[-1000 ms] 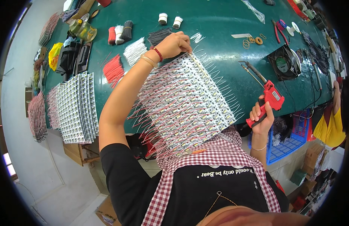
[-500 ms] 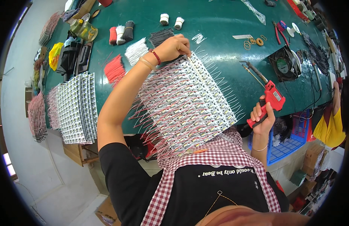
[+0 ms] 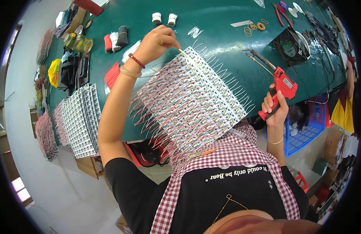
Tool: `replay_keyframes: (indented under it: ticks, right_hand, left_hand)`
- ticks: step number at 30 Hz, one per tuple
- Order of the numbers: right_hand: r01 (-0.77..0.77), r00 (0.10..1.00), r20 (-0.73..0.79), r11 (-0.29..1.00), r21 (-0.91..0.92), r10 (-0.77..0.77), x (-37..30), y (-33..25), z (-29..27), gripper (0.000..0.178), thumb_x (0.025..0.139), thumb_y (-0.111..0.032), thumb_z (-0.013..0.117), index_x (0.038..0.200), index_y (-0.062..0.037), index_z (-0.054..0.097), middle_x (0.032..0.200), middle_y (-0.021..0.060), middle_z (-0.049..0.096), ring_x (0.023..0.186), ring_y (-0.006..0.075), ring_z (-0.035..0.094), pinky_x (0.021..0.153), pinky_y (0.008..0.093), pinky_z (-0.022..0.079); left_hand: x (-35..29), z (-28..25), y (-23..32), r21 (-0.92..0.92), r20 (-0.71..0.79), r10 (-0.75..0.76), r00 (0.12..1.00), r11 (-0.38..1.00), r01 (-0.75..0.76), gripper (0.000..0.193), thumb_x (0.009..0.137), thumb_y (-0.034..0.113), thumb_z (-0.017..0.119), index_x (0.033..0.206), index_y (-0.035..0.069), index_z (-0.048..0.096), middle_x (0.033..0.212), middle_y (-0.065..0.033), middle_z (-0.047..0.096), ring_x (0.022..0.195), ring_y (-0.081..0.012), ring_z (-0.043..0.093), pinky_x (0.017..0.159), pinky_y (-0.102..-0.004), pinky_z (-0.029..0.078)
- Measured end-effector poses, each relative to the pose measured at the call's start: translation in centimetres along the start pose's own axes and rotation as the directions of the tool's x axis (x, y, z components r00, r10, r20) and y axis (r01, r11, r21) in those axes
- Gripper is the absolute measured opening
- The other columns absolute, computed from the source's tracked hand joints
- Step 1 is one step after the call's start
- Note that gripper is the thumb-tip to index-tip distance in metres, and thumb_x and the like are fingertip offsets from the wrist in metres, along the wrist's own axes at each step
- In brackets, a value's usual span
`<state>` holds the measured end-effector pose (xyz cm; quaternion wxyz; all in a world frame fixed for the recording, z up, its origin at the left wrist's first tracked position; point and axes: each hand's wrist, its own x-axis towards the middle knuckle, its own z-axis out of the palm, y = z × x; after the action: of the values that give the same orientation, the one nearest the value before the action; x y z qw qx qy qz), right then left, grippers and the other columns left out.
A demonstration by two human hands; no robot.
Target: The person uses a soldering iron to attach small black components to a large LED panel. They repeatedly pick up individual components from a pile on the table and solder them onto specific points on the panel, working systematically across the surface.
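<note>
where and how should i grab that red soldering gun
Probably grip the soldering gun by its lower handle, coming from the near side, as the right hand does. The handle slants down toward the person, while the thin metal rods point away to the upper left and may be hot.

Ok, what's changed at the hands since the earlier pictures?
The left hand has shifted left from the top corner of the LED circuit-board panel, pinching a thin pale strip. The whole view shifted too. The right hand still grips the red soldering gun.
</note>
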<state>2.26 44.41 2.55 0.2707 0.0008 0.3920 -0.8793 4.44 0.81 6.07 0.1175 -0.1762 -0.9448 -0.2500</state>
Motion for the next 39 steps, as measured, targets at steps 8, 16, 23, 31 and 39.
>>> replay_keyframes:
  ticks: [8, 16, 23, 31, 39]
  right_hand:
    - [-0.017, 1.000, 0.001, 1.000, 0.017, 0.017, -0.5, 0.1, 0.0, 0.029, 0.099, -0.026, 0.045, 0.115, -0.0021, 0.048, 0.060, 0.0027, 0.046, 0.044, 0.0095, 0.041, 0.045, 0.0250, 0.039]
    - [-0.015, 0.999, -0.036, 1.000, 0.012, 0.016, -0.6, -0.1, -0.5, 0.029, 0.099, -0.027, 0.046, 0.114, -0.0019, 0.049, 0.060, 0.0021, 0.047, 0.044, 0.0094, 0.041, 0.045, 0.0252, 0.040]
    - [-0.024, 0.999, -0.025, 1.000, 0.007, 0.025, -0.6, -0.3, -0.3, 0.030, 0.098, -0.027, 0.046, 0.114, -0.0016, 0.050, 0.059, 0.0021, 0.047, 0.044, 0.0092, 0.042, 0.045, 0.0250, 0.041]
    - [-0.023, 0.999, -0.042, 1.000, 0.020, 0.024, -0.6, -0.4, -0.6, 0.030, 0.098, -0.026, 0.046, 0.114, -0.0014, 0.050, 0.059, 0.0024, 0.047, 0.044, 0.0095, 0.043, 0.045, 0.0252, 0.042]
    - [-0.021, 0.999, -0.047, 1.000, 0.007, 0.021, -0.6, -0.5, -0.6, 0.030, 0.098, -0.026, 0.047, 0.114, -0.0013, 0.050, 0.059, 0.0027, 0.047, 0.043, 0.0095, 0.043, 0.045, 0.0253, 0.042]
  left_hand:
    - [1.0, 3.9, -1.1, 0.008, 0.041, 0.049, 0.998, 0.999, -0.050, 0.018, 0.075, -0.003, 0.065, 0.084, 0.010, 0.074, 0.081, -0.0033, 0.058, 0.078, -0.0233, 0.050, 0.071, -0.0330, 0.044]
    - [1.1, 4.7, -1.4, -0.054, 0.064, 0.008, 0.998, 0.999, -0.004, 0.017, 0.074, -0.003, 0.067, 0.084, 0.010, 0.073, 0.083, -0.0026, 0.059, 0.082, -0.0224, 0.052, 0.073, -0.0329, 0.046]
    - [1.6, 5.4, -1.0, -0.109, 0.093, 0.011, 0.996, 0.994, -0.001, 0.021, 0.073, -0.006, 0.066, 0.086, 0.010, 0.073, 0.083, -0.0024, 0.059, 0.082, -0.0223, 0.052, 0.073, -0.0332, 0.046]
    - [1.9, 6.2, -0.6, -0.154, 0.100, 0.029, 0.995, 0.988, -0.013, 0.021, 0.071, -0.006, 0.067, 0.084, 0.009, 0.073, 0.081, -0.0025, 0.060, 0.080, -0.0220, 0.052, 0.071, -0.0324, 0.045]
    - [2.7, 6.7, 0.0, -0.166, 0.123, 0.066, 0.990, 0.985, -0.045, 0.022, 0.071, -0.006, 0.067, 0.085, 0.009, 0.073, 0.082, -0.0025, 0.060, 0.081, -0.0217, 0.053, 0.072, -0.0326, 0.045]
